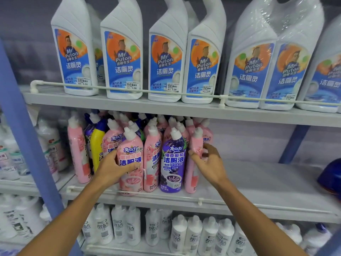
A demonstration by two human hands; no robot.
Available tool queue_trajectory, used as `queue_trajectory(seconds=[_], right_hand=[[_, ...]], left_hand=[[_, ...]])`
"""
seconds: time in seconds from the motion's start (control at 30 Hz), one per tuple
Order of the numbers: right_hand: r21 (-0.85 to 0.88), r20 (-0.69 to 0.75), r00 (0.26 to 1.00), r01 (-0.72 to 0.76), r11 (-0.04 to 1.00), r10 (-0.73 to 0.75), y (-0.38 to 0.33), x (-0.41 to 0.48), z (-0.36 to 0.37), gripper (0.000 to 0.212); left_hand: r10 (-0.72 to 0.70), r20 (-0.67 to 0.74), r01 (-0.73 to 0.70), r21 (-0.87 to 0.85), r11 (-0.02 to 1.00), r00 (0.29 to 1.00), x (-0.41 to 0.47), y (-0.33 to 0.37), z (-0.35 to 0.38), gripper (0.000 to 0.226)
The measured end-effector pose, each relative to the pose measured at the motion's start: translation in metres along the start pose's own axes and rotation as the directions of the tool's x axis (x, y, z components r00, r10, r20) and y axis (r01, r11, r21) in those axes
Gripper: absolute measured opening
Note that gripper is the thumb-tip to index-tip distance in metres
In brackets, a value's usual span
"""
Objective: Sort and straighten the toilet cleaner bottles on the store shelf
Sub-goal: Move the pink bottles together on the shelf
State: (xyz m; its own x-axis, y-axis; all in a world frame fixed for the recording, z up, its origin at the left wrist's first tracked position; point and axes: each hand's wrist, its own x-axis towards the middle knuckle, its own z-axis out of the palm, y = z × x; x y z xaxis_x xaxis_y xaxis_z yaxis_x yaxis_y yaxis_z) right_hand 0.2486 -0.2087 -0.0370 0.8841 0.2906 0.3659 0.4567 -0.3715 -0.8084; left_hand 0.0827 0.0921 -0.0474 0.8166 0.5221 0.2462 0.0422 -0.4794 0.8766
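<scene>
A: Bottles?
B: On grey metal shelf (267, 178): purple plastic cleaner bottle (172, 163) upright, pink flower-print plastic bottle (132, 156) just left of it, narrower pink plastic bottle (191, 179) just right.
A: Hands?
B: Both clamped: left hand (110, 169) on flower-print one, right hand (210, 165) on narrower one.

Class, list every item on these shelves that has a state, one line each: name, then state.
left hand, gripping the front pink bottle
front pink bottle, held, label facing out
right hand, gripping the end pink bottle
end pink bottle, held, roughly upright
purple bottle, upright, label facing out
yellow bottle, standing among pink ones
Mr Puton bottles, upright behind the rail, labels facing out
</scene>
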Motion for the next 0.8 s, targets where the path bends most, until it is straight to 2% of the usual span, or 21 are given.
queue_trajectory(seconds=[0.1, 0.17, 0.3, 0.4, 0.5, 0.6, 0.8], right_hand=[[0.209, 0.153, 0.988, -0.026, 0.978, -0.006, -0.006, 0.004, -0.008, 0.059], [0.245, 0.188, 0.981, -0.008, 0.970, -0.039, -0.010, 0.007, -0.011, 0.053], [0.267, 0.101, 0.995, -0.027, 0.963, -0.001, -0.019, 0.002, -0.007, 0.061], [0.184, -0.011, 1.000, 0.005, 0.983, -0.003, -0.024, -0.002, -0.004, 0.065], [0.237, 0.069, 0.997, -0.033, 0.971, 0.017, -0.020, -0.007, -0.004, 0.076], [0.272, 0.173, 0.984, -0.086, 0.958, 0.039, -0.006, -0.012, -0.003, 0.074], [0.149, -0.014, 0.988, -0.148, 0.978, 0.151, -0.002, -0.014, 0.007, 0.089]], left_hand=[[0.001, -0.003, -0.001, -0.015, 1.000, 1.000, -0.002, 0.001, 0.001, 0.063], [0.007, -0.002, -0.007, -0.028, 1.000, 1.000, -0.003, 0.002, 0.002, 0.066], [0.014, -0.006, -0.014, -0.039, 0.999, 1.000, -0.004, 0.000, 0.002, 0.071], [0.023, -0.010, -0.024, -0.040, 0.999, 1.000, -0.004, 0.001, 0.003, 0.070], [0.029, 0.008, -0.029, -0.045, 0.999, 1.000, -0.006, 0.001, 0.000, 0.071], [0.026, 0.044, -0.023, -0.052, 0.998, 0.999, -0.008, -0.001, -0.003, 0.069], [0.027, 0.023, -0.025, -0.080, 0.996, 0.999, -0.011, 0.000, -0.002, 0.063]])
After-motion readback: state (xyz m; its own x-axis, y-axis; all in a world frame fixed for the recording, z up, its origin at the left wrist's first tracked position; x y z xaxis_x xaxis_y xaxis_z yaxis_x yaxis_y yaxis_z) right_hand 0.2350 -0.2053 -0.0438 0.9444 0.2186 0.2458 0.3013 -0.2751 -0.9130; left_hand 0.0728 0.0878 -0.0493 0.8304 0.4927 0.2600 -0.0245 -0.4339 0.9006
